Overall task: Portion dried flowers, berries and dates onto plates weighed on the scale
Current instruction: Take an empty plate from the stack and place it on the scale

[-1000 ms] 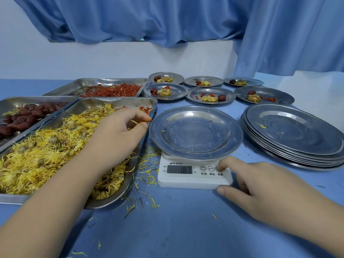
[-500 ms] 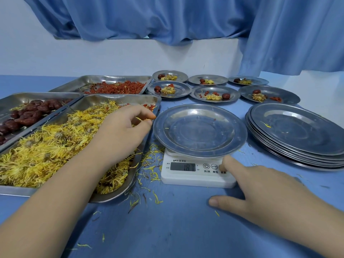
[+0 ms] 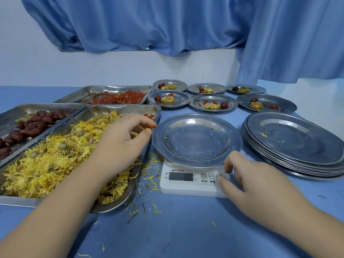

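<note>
Left forearm rises from the lower left of the frame to the left hand (image 3: 121, 146) at centre, palm down, fingers curled, thumb and forefinger pinching at the dried flowers (image 3: 55, 161); right forearm enters from the lower right; right hand (image 3: 260, 185) palm down, fingers loosely bent, thumb tip touching the scale (image 3: 184, 187).

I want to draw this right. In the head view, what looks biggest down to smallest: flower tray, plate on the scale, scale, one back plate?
1. flower tray
2. plate on the scale
3. scale
4. back plate, but it is farther away, so its real size is unsure.
</note>
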Available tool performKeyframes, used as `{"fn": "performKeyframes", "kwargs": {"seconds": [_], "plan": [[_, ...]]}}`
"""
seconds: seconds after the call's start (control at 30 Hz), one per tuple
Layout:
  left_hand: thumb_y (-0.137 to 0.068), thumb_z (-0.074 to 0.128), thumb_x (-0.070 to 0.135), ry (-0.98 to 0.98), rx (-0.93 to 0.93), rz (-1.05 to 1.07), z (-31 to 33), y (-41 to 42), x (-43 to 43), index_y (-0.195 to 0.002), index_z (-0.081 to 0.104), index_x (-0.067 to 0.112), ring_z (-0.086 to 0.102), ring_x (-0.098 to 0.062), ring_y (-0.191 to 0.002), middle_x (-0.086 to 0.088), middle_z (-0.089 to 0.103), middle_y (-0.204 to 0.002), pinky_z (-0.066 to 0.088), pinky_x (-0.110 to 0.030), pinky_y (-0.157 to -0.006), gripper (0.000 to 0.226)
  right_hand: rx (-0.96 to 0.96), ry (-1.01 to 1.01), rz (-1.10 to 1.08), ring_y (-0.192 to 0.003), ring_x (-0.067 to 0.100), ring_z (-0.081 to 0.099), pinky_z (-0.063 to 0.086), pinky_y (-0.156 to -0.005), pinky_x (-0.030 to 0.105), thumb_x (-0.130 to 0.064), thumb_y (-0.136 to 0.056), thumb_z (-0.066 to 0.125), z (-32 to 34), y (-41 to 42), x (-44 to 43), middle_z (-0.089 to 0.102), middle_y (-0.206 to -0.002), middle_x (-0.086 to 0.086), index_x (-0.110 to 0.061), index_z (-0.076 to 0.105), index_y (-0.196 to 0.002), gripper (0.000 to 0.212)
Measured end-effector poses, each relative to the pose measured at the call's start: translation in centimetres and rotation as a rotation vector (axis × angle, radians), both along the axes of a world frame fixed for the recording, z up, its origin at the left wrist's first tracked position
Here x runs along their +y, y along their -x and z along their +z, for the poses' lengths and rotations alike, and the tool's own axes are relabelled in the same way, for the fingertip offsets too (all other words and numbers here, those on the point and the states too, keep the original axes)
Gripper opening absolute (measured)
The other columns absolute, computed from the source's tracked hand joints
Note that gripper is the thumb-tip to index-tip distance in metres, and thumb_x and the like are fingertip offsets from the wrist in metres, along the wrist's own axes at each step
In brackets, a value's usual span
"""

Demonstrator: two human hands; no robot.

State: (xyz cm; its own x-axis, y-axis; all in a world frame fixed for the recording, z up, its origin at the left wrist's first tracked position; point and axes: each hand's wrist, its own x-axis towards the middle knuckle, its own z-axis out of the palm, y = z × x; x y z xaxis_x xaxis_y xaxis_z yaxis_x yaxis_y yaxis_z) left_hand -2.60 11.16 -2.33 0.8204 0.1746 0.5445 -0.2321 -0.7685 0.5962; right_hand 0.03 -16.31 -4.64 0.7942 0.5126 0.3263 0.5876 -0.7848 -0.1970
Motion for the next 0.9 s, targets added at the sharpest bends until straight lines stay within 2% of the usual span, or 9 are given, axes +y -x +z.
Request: {"fn": "performKeyframes", "kwargs": {"seconds": [0.13,0.2,0.3,0.37,0.47,0.63,0.7,0.77,0.9], "plan": [[-0.091,0.061,0.014,-0.016,-0.027,-0.02,0.0,0.1,0.3,-0.093,0.064,0.041,0.055,0.007,-0.083,0.033,0.059,-0.094,0.038,-0.003,-0.066,0.028,-0.002,-0.03,0.053,-0.061,0.009,0.049,0.037,-0.055,0.028,-0.057,-0.084,0.038,-0.4,0.2,0.3,0.047,-0.059,-0.008,-0.037,0.029,-0.09,0.023],[-0.091,0.062,0.014,-0.041,-0.014,-0.041,-0.1,0.1,0.6,-0.096,0.066,0.037,0.057,0.004,-0.083,0.029,0.061,-0.091,0.039,-0.004,-0.067,0.024,-0.052,-0.066,0.082,-0.056,0.011,0.047,0.037,-0.052,0.03,-0.052,-0.086,0.043,-0.3,0.2,0.5,0.04,-0.054,-0.011,-0.032,0.033,-0.082,0.023],[-0.091,0.062,0.014,-0.114,-0.011,-0.063,-0.1,0.1,0.6,-0.097,0.066,0.036,0.058,0.0,-0.086,0.021,0.062,-0.092,0.04,-0.006,-0.07,0.023,-0.215,-0.098,0.186,-0.042,0.016,0.039,0.033,-0.04,0.029,-0.031,-0.081,0.061,0.1,0.6,0.7,0.03,-0.049,-0.013,-0.025,0.028,-0.066,0.036],[-0.091,0.062,0.015,-0.169,-0.039,-0.063,-0.1,0.1,0.1,-0.098,0.065,0.035,0.057,0.002,-0.087,0.022,0.06,-0.091,0.038,-0.005,-0.07,0.021,-0.313,-0.087,0.261,-0.039,0.018,0.037,0.028,-0.037,0.025,-0.022,-0.072,0.066,0.2,0.9,1.0,0.032,-0.047,-0.009,-0.024,0.026,-0.061,0.041],[-0.091,0.061,0.016,-0.172,-0.072,-0.068,0.1,0.3,-0.8,-0.1,0.065,0.033,0.057,0.0,-0.088,0.02,0.061,-0.094,0.039,-0.006,-0.072,0.02,-0.446,-0.088,0.33,-0.039,0.021,0.036,0.027,-0.037,0.026,-0.015,-0.068,0.067,0.0,1.0,1.5,0.037,-0.044,-0.004,-0.019,0.032,-0.053,0.039],[-0.097,0.049,0.035,0.144,-0.019,-0.017,2.7,1.7,1.0,-0.098,0.066,0.043,0.057,0.0,-0.062,0.022,0.066,-0.09,0.044,-0.014,-0.053,0.018,-0.467,-0.304,0.348,-0.039,0.018,0.029,0.029,-0.037,0.025,-0.023,-0.083,0.052,1.8,0.7,3.1,0.029,-0.043,-0.004,-0.019,0.028,-0.054,0.038],[-0.097,0.047,0.039,0.106,-0.009,0.067,4.4,2.4,3.2,-0.098,0.066,0.042,0.059,0.0,-0.066,0.021,0.067,-0.085,0.044,-0.022,-0.058,0.019,-0.44,-0.397,0.317,-0.039,0.015,0.027,0.031,-0.038,0.027,-0.021,-0.083,0.056,2.7,0.5,4.0,0.023,-0.044,-0.007,-0.02,0.025,-0.056,0.042],[-0.097,0.048,0.04,0.022,0.043,0.136,6.1,2.8,5.6,-0.095,0.065,0.039,0.057,0.003,-0.062,0.015,0.068,-0.081,0.04,-0.02,-0.055,0.017,-0.408,-0.473,0.301,-0.04,0.013,0.026,0.033,-0.038,0.029,-0.019,-0.082,0.057,2.9,0.5,4.8,0.02,-0.047,-0.01,-0.021,0.023,-0.056,0.043],[-0.097,0.05,0.038,-0.082,0.259,0.215,7.4,3.0,9.0,-0.094,0.064,0.036,0.051,0.002,-0.052,0.008,0.067,-0.084,0.036,-0.019,-0.048,0.015,-0.396,-0.406,0.34,-0.041,0.012,0.026,0.03,-0.039,0.025,-0.032,-0.085,0.046,1.2,1.2,5.0,0.021,-0.048,-0.011,-0.022,0.023,-0.058,0.037]]}}
